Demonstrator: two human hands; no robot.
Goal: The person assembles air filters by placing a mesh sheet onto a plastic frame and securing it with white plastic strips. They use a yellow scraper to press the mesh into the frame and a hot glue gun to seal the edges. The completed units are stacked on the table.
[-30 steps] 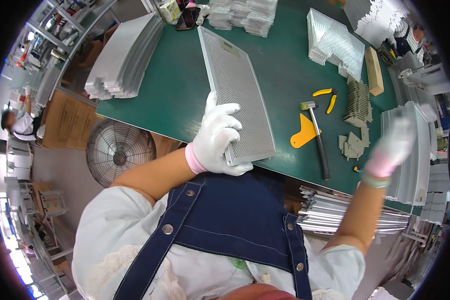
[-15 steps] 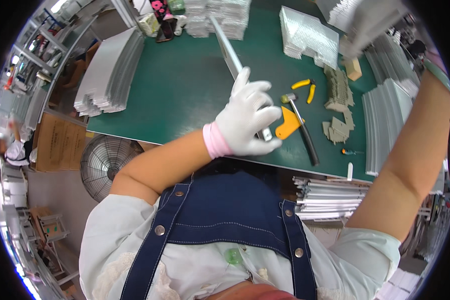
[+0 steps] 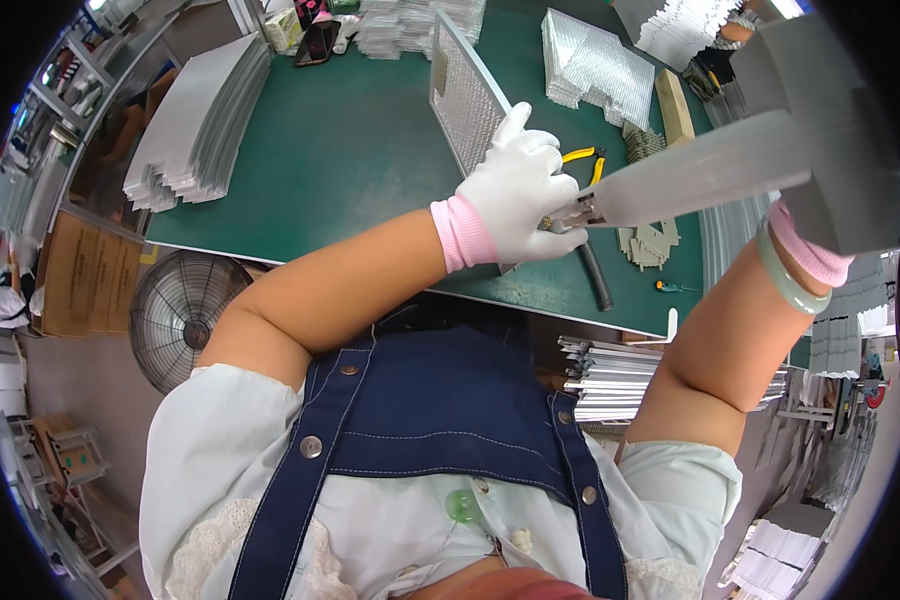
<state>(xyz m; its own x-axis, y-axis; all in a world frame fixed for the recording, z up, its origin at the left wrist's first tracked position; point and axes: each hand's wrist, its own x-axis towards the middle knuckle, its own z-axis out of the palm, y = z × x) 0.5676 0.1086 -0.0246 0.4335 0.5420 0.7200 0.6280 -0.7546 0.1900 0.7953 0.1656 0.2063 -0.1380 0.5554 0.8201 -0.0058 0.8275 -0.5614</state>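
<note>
My left hand (image 3: pixel 515 195), in a white glove with a pink cuff, is closed around the near end of a thin silver panel (image 3: pixel 465 95). The panel stands on edge above the green table, its textured face bordered by a plain rim. A large grey tool (image 3: pixel 710 170) with a long tapering nose comes in from the right. Its small metal tip lies close to my left fingertips; whether they touch I cannot tell. My right hand's cuff (image 3: pixel 815 250) runs up behind the tool's thick grey body, which hides the fingers.
On the green table (image 3: pixel 320 170) lie yellow-handled pliers (image 3: pixel 595 165), a black-handled hammer (image 3: pixel 595 275), beige plates (image 3: pixel 650 243) and a small screwdriver (image 3: pixel 673 287). Panel stacks (image 3: pixel 205 115) stand left, with more at the back and right. A floor fan (image 3: pixel 185 320) stands below the left edge.
My right arm has come down and inward, bringing the grey tool in beside my left hand. The panel has turned, showing more of its textured face. The tool's nose now covers part of the table.
</note>
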